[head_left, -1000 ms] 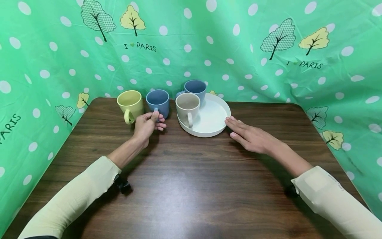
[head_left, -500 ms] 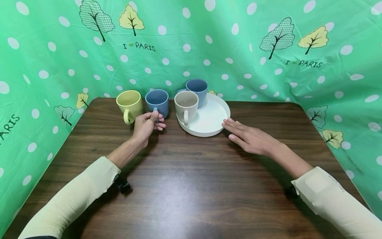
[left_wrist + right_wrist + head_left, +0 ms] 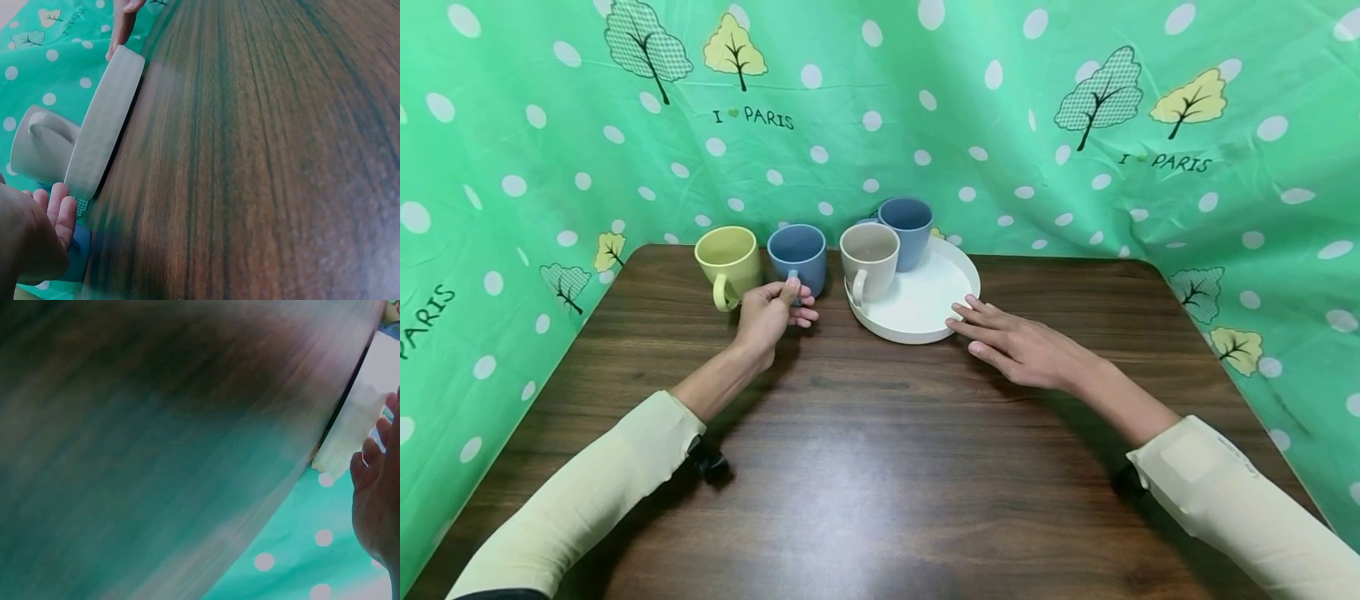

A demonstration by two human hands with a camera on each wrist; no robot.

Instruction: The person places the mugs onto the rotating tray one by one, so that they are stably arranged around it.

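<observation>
Hands (image 3: 771, 317) (image 3: 1022, 346) — blue mug (image 3: 808, 265) pinched, tray (image 3: 925, 300) beside

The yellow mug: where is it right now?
In the head view, the yellow mug stands near the far left corner of the table, just left of the blue mug that the left hand grips.

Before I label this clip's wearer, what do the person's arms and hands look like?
The left sleeve and right sleeve are pale cream. A small black piece shows under the left, a dark piece under the right. Unreadable lettering marks the right sleeve, and a dark band edges the left. The left hand and right hand are ungloved.
</observation>
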